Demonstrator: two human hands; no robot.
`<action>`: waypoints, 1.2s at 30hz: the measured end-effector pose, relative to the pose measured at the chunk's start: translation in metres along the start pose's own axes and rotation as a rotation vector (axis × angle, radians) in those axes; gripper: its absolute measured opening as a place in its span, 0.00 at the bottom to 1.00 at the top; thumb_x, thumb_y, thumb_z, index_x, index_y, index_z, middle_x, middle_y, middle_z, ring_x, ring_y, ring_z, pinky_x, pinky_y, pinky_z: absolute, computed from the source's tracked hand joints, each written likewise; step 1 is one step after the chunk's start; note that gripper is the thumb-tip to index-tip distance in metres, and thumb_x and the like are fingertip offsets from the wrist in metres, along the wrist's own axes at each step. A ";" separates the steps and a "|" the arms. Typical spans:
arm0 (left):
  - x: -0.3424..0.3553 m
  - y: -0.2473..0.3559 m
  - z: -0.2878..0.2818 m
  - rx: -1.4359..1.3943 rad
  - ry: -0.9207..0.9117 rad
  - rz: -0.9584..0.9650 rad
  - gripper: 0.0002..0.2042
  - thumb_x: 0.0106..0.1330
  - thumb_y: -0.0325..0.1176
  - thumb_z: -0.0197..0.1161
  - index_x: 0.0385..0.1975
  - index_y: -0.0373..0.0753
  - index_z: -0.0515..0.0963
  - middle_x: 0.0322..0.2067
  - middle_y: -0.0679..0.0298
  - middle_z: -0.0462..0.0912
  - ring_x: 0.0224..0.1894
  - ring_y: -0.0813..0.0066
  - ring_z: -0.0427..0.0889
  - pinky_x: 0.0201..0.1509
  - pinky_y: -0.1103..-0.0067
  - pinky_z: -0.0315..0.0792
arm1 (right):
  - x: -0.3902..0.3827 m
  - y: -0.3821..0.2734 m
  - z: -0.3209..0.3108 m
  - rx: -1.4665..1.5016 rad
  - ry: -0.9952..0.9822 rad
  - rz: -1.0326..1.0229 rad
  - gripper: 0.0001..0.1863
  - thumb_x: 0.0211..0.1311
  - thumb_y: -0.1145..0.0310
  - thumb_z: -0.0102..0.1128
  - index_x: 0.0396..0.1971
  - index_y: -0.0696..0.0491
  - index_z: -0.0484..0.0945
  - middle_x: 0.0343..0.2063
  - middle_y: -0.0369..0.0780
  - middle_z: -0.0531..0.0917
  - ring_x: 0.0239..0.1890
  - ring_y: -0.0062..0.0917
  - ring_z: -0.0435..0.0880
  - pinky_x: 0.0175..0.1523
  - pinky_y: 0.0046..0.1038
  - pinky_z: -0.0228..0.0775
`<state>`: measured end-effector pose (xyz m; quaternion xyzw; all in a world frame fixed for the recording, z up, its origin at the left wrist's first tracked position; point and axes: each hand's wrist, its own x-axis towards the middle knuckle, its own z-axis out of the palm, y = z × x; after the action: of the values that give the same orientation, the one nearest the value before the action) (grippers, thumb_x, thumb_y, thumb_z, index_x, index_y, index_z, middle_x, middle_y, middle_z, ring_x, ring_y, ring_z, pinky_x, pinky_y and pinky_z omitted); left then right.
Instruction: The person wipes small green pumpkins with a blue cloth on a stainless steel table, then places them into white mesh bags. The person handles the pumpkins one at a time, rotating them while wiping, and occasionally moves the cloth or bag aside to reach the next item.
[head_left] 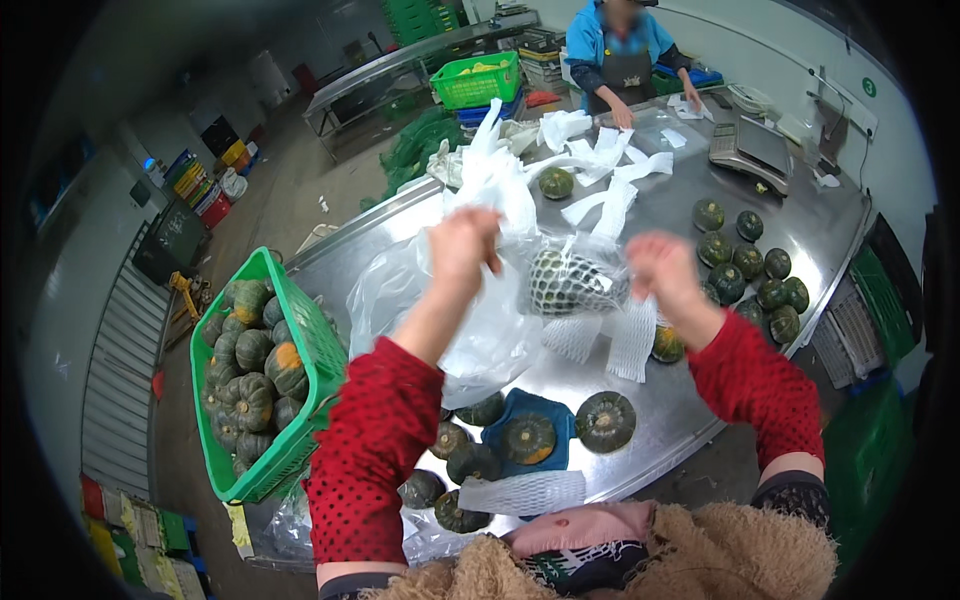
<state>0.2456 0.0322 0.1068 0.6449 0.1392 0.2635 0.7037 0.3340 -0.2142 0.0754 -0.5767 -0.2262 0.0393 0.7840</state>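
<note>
**Desk:** What fills the frame?

**Photographer:** A stainless-steel worktable [660,410] sweeps across the center and right. A co-worker [632,75] in a blue jacket and dark apron stands at its far end, upper right. At left, a green plastic crate [318,330] brims with dark kabocha squash; clear plastic sheeting [490,350] is bunched just left of center.

**Desk:** And the wearer's hands?

**Photographer:** Both are raised mid-frame in red, black-dotted sleeves, and blurred. The left hand [465,247] is loosely curled above the sheeting; whether it grips any plastic, I cannot tell. The right hand [665,268] has its fingers bent together at the right end of a clear bag [608,285]; a firm hold cannot be confirmed.

**Desk:** Which step is this?

**Photographer:** Bagging, by my reading. The next move would call for gathering the bag's mouth without spilling its contents.

**Desk:** Describe those contents.

**Photographer:** One netted kabocha [555,283], center frame between the hands: round, dark green, snug in white foam mesh, glossy under the film. Smaller still, spare foam net sleeves [630,342] lie flat just below.
</note>
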 end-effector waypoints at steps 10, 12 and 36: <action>-0.007 0.016 0.020 0.295 -0.129 0.068 0.07 0.52 0.20 0.53 0.27 0.28 0.78 0.15 0.65 0.74 0.11 0.80 0.67 0.14 0.82 0.65 | -0.001 0.013 -0.009 0.027 -0.073 0.146 0.03 0.53 0.77 0.56 0.29 0.58 0.76 0.16 0.33 0.74 0.13 0.13 0.67 0.18 0.17 0.59; -0.022 -0.001 0.000 0.318 -0.048 0.207 0.07 0.52 0.20 0.52 0.29 0.27 0.77 0.15 0.65 0.73 0.12 0.80 0.68 0.14 0.80 0.65 | 0.005 -0.029 -0.007 0.173 -0.024 0.130 0.05 0.51 0.79 0.55 0.29 0.55 0.76 0.16 0.30 0.72 0.12 0.12 0.65 0.18 0.15 0.57; -0.057 0.075 -0.041 -0.008 0.089 0.418 0.05 0.56 0.22 0.54 0.28 0.30 0.77 0.16 0.67 0.71 0.12 0.79 0.68 0.14 0.81 0.67 | -0.033 -0.040 0.020 0.204 -0.241 0.164 0.04 0.54 0.80 0.54 0.29 0.59 0.76 0.16 0.32 0.74 0.13 0.13 0.68 0.18 0.18 0.63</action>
<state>0.1621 0.0373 0.1672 0.6449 0.0322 0.4326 0.6293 0.2887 -0.2202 0.1065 -0.5019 -0.2654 0.1947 0.7999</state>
